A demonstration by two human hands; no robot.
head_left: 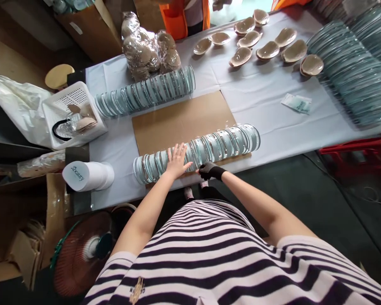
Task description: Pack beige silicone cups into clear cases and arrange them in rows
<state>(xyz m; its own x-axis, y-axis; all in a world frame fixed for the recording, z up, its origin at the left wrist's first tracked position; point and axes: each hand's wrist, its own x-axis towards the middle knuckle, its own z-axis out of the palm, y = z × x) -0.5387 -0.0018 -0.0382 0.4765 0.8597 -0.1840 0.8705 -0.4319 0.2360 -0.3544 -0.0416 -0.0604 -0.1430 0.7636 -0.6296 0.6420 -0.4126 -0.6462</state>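
Observation:
A long row of clear, round, glass-like pieces (220, 146) lies on its side, nested together, across a flat sheet of brown cardboard (184, 118). My left hand (177, 162) is bare and rests on this row left of its middle, fingers spread flat. At the row's near side is my right hand (207, 170), in a dark glove that leaves the fingertips bare. Its fingers are curled together against or just beside the pieces, and what they hold, if anything, is hidden. Behind the cardboard lies a second similar row (146, 93).
Several beige shell-shaped bowls (268, 50) stand at the back right. Stacked clear plates (352, 72) fill the right end. Nearby lies a small packet (296, 103). Wrapped bowls (147, 51), a white basket (97, 103) and a white stack (89, 175) are left. Below sits a fan (79, 254).

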